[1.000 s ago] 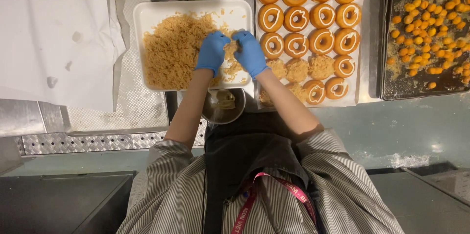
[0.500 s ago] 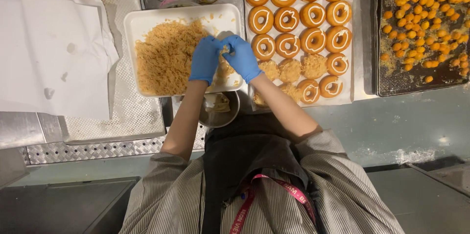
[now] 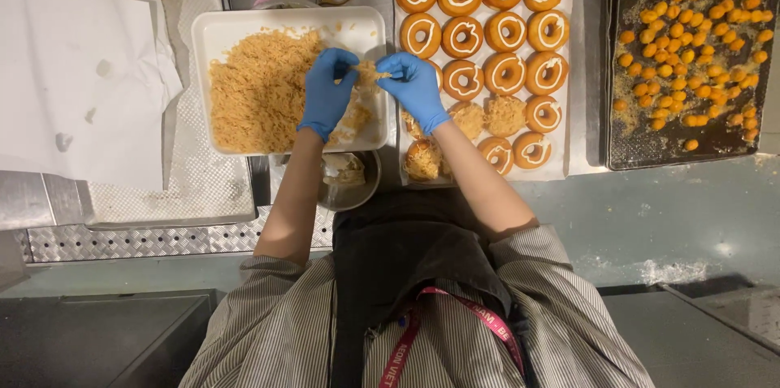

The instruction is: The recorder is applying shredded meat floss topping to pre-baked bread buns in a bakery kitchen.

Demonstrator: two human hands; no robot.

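Both hands point(image 3: 370, 83) pinch shreds point(image 3: 367, 73) | over tray point(image 3: 284, 21) right edge, apparently

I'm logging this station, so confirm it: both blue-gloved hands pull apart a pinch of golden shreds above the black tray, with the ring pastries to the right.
Not quite. The head view shows the left hand and right hand pulling the golden shreds above the white tray, not a black one. The ring pastries do lie to the right.
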